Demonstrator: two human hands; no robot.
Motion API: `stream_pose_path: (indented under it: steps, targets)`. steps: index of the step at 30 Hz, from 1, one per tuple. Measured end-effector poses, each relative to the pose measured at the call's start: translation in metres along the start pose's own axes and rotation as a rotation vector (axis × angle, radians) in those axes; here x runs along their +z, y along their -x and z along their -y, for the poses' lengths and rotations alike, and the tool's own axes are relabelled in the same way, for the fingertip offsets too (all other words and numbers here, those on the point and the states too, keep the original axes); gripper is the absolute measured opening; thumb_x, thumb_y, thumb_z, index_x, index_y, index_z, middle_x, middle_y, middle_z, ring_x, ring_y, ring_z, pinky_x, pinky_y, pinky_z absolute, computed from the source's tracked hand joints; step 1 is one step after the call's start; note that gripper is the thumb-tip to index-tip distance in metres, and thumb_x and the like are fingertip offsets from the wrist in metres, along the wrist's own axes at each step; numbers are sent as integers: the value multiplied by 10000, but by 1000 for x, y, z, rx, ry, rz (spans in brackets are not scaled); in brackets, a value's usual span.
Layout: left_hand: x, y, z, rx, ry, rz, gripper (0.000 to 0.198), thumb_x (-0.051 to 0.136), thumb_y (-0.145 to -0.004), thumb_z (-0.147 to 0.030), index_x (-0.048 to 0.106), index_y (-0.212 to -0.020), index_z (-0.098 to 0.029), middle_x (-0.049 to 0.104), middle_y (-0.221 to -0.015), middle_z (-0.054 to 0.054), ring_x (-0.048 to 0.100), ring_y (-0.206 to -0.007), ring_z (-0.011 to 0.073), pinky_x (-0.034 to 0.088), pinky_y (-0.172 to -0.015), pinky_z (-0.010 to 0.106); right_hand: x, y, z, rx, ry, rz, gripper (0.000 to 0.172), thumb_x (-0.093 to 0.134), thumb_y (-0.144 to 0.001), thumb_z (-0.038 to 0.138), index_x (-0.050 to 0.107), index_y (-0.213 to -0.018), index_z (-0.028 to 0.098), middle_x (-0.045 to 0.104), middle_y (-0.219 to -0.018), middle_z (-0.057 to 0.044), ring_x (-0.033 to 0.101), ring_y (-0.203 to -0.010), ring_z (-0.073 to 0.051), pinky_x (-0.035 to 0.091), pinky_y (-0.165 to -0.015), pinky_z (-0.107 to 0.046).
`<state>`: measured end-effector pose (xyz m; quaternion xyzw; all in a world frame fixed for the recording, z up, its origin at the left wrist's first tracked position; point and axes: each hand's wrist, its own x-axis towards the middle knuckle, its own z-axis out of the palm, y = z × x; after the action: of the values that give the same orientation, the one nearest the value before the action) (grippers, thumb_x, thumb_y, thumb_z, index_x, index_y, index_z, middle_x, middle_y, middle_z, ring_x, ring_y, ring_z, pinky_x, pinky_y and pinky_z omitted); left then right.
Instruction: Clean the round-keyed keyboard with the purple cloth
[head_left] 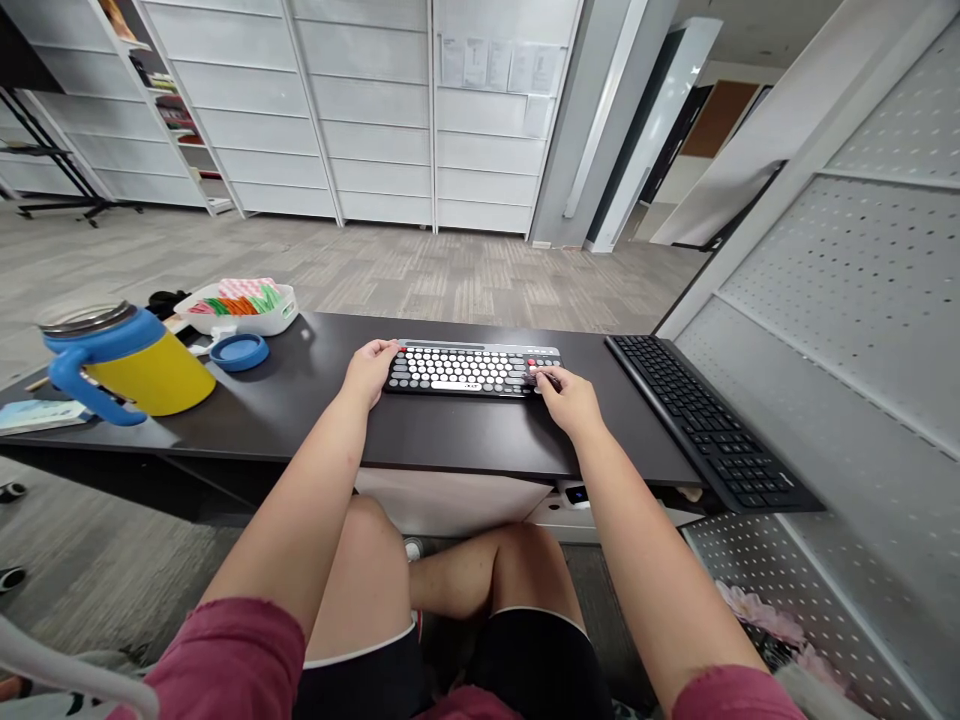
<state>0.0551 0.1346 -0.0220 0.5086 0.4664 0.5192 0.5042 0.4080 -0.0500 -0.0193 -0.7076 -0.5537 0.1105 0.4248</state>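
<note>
Black-and-grey, with round pale keys [450, 368], one compact keyboard [472, 372] is set on the table [480, 440], its left end grasped by the left grip [367, 372]. Some right-side keys are hidden by the right grip [573, 402], where a small dark item [553, 381] is pinched. One longer keyboard [701, 420] is placed right; one mug [161, 375], one lid [239, 352], one tray [270, 320], left.

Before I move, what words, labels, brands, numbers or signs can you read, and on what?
"acer", it appears: on the space bar of the round-keyed keyboard. Its other key legends: too small to read.
Black keyboard: key legends and a pale mark at the near end, too small.
Papers on the cabinet: too small.
White bin: green mark, unreadable.
</note>
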Motion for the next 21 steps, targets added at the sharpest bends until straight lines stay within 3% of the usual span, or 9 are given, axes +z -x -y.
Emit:
stream_pose_path:
  steps: [21]
  targets:
    - [1,-1,0,26,-13,-13,406,956,-720,-515,703,-844,-224,822,-1245,132,733,-1175,321,581,-1017,440,0,1,-1,15,-11,-11,307,633,-1002,458,869,-1135,314,867,-1055,-38,757,-888,-260,576,-830,-384]
